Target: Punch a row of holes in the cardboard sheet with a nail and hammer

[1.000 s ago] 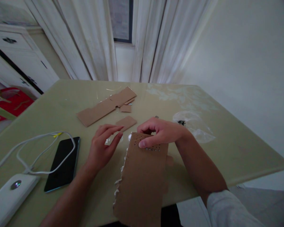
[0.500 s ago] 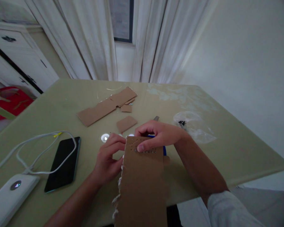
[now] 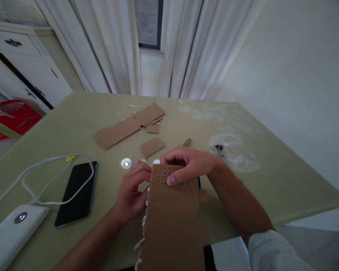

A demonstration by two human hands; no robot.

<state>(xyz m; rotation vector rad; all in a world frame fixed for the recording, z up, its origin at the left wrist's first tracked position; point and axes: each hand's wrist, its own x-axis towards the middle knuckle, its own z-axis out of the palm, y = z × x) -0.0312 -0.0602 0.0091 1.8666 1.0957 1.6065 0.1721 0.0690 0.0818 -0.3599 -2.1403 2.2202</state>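
Observation:
A tall brown cardboard panel (image 3: 172, 222) with a row of small holes near its top stands tilted toward me at the table's near edge. My right hand (image 3: 189, 162) grips its top edge, thumb pressed on the holes. My left hand (image 3: 131, 190) is curled against the panel's ragged left edge, fingertips pinched near the top corner; what they pinch is hidden. A small round white disc (image 3: 125, 163) lies just beyond my left hand.
On the green table (image 3: 285, 180) lie cardboard scraps (image 3: 130, 126), a smaller cardboard piece (image 3: 153, 146), a clear plastic bag (image 3: 233, 152), a black phone (image 3: 77, 192), a white cable (image 3: 45, 177) and a white device (image 3: 12, 233). Curtains and a white cabinet stand behind.
My left hand left the table beside the disc and came to the panel's left edge. The panel rose slightly and my right hand shifted with it.

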